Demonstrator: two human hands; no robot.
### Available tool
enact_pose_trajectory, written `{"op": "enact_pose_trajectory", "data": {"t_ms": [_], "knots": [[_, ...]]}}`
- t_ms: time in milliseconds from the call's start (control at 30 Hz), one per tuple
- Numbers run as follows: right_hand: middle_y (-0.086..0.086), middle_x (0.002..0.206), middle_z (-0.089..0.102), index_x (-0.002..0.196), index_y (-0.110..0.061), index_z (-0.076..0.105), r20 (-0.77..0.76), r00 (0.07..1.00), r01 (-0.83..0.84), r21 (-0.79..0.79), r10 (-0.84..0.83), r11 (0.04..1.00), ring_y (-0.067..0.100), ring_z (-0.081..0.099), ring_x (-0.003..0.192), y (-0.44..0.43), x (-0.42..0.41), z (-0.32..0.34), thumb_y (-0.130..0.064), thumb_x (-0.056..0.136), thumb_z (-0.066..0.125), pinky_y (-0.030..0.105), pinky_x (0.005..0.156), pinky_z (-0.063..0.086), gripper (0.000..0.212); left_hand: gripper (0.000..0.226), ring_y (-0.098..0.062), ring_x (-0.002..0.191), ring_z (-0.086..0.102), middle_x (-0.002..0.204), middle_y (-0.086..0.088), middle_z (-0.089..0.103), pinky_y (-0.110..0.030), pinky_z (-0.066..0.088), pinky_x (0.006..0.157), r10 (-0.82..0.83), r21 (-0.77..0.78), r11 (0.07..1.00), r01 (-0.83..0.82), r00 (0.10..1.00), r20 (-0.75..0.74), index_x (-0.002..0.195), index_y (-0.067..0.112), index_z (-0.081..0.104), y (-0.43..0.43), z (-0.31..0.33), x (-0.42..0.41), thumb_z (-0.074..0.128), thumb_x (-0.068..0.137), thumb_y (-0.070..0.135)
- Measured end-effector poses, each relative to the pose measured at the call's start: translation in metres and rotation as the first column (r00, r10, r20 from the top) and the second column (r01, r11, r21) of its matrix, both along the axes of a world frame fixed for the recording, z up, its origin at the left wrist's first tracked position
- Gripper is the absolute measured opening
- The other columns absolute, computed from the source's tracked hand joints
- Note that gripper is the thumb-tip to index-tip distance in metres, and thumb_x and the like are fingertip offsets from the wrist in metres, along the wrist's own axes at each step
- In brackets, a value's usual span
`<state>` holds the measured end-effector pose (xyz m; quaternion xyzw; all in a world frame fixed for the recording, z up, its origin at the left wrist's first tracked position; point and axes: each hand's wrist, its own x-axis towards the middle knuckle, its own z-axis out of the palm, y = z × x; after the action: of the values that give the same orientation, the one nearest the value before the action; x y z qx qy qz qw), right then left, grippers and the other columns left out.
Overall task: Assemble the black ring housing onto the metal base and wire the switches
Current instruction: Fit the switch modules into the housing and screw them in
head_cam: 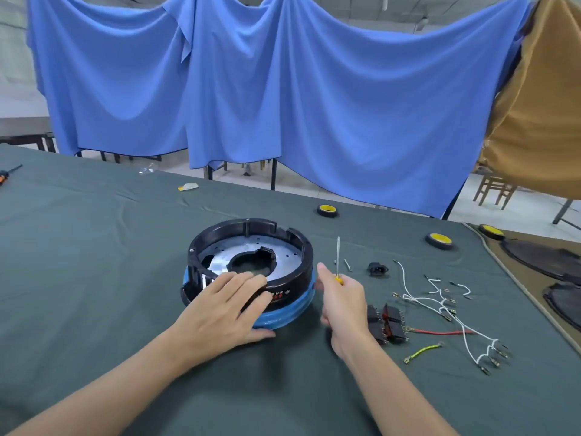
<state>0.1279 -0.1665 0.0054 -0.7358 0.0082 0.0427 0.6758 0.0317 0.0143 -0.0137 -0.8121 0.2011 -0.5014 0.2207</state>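
The black ring housing [301, 247] sits on the metal base [286, 254], whose lower rim is wrapped in blue film [283, 319], at the middle of the table. My left hand [220, 309] rests on the near rim of the ring with fingers spread over it. Just right of the ring, my right hand [342, 303] grips a yellow-handled screwdriver [338, 256] with its shaft pointing up. Black and red switches [390, 324] lie right of that hand. White wires [440, 303], a red wire [440, 332] and a yellow-green wire [423, 350] lie beyond them.
A black socket part [378, 268] and loose screws [346, 264] lie right of the ring. Two yellow-cored tape rolls [327, 210] [440, 240] sit farther back. Dark round parts [547, 259] lie on a brown cloth at right. Blue sheets hang behind the table.
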Motion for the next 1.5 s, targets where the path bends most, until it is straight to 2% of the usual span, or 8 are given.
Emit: {"op": "enact_pose_trajectory", "data": {"t_ms": [133, 533, 733, 967, 1100, 1200, 1367, 1500], "knots": [[-0.012, 0.041, 0.039, 0.060, -0.020, 0.045, 0.031, 0.999, -0.027, -0.051, 0.028, 0.998, 0.017, 0.036, 0.052, 0.004, 0.003, -0.002, -0.059, 0.077, 0.062, 0.032, 0.056, 0.033, 0.046, 0.035, -0.031, 0.084, 0.066, 0.097, -0.015, 0.068, -0.041, 0.054, 0.074, -0.051, -0.175, 0.983, 0.054, 0.998, 0.021, 0.104, 0.000, 0.061, -0.003, -0.001, 0.001, 0.068, 0.093, 0.032], [-0.006, 0.089, 0.066, 0.094, -0.031, 0.062, 0.034, 0.991, -0.128, -0.017, 0.128, 0.992, 0.015, 0.061, 0.085, 0.016, 0.018, 0.008, -0.042, 0.073, 0.070, 0.037, 0.075, 0.052, 0.026, 0.022, -0.032, 0.086, 0.061, 0.095, -0.015, 0.063, -0.039, 0.053, 0.082, -0.132, -0.339, 0.935, 0.100, 0.989, -0.073, 0.093, -0.004, 0.068, 0.010, -0.005, 0.005, 0.063, 0.096, 0.017], [-0.009, 0.078, 0.064, 0.086, -0.031, 0.061, 0.054, 0.992, -0.112, 0.000, 0.112, 0.994, 0.010, 0.055, 0.067, 0.022, 0.008, 0.008, -0.038, 0.083, 0.066, 0.027, 0.054, 0.040, 0.009, 0.024, -0.021, 0.107, 0.053, 0.115, -0.018, 0.054, -0.022, 0.039, 0.101, -0.263, -0.758, 0.627, 0.182, 0.965, 0.014, 0.117, 0.007, 0.051, 0.013, 0.000, 0.007, 0.038, 0.103, 0.022], [-0.005, 0.093, 0.063, 0.092, -0.030, 0.056, 0.022, 0.997, -0.066, -0.071, 0.068, 0.995, 0.015, 0.058, 0.091, 0.026, -0.009, 0.005, -0.046, 0.075, 0.069, 0.029, 0.062, 0.043, 0.027, 0.030, -0.035, 0.098, 0.055, 0.105, -0.023, 0.058, -0.029, 0.042, 0.097, -0.134, -0.751, 0.657, 0.068, 0.991, -0.027, 0.101, -0.011, 0.062, 0.029, 0.009, 0.008, 0.039, 0.097, 0.008], [-0.006, 0.082, 0.065, 0.081, -0.025, 0.059, 0.015, 0.997, -0.077, -0.057, 0.078, 0.995, 0.012, 0.056, 0.075, 0.016, -0.001, 0.011, -0.044, 0.073, 0.074, 0.026, 0.059, 0.040, 0.025, 0.024, -0.032, 0.073, 0.062, 0.080, -0.008, 0.067, -0.043, 0.047, 0.069, -0.017, -0.574, 0.819, 0.018, 1.000, 0.008, 0.087, 0.001, 0.070, 0.002, 0.035, 0.009, 0.049, 0.093, 0.010], [-0.005, 0.072, 0.071, 0.074, -0.021, 0.062, 0.027, 0.999, -0.018, -0.064, 0.019, 0.998, 0.016, 0.055, 0.074, 0.003, 0.021, 0.020, -0.034, 0.083, 0.066, 0.034, 0.065, 0.044, 0.016, 0.026, -0.028, 0.063, 0.057, 0.065, -0.001, 0.061, -0.041, 0.044, 0.061, 0.075, -0.489, 0.861, -0.138, 0.986, -0.146, 0.078, 0.011, 0.067, -0.036, 0.055, 0.017, 0.047, 0.092, 0.020], [-0.009, 0.060, 0.071, 0.073, -0.015, 0.069, 0.160, 0.987, 0.068, -0.265, -0.026, 0.962, 0.017, 0.059, 0.094, -0.017, 0.066, 0.031, -0.030, 0.086, 0.056, 0.043, 0.081, 0.055, 0.024, 0.030, -0.025, 0.089, 0.059, 0.089, 0.000, 0.064, -0.035, 0.030, 0.068, 0.341, -0.375, 0.770, -0.516, 0.830, -0.442, 0.095, 0.018, 0.055, -0.073, 0.058, 0.049, 0.043, 0.096, 0.046], [0.003, 0.077, 0.072, 0.078, -0.010, 0.065, 0.200, 0.974, 0.025, -0.566, 0.108, 0.824, 0.026, 0.056, 0.098, -0.018, 0.093, 0.022, -0.043, 0.092, 0.046, 0.041, 0.083, 0.051, 0.040, 0.031, -0.018, 0.056, 0.055, 0.057, 0.004, 0.057, -0.027, 0.037, 0.056, 0.459, -0.150, 0.827, -0.541, 0.806, -0.374, 0.069, 0.019, 0.065, -0.080, 0.041, 0.061, 0.078, 0.069, 0.046]]}}
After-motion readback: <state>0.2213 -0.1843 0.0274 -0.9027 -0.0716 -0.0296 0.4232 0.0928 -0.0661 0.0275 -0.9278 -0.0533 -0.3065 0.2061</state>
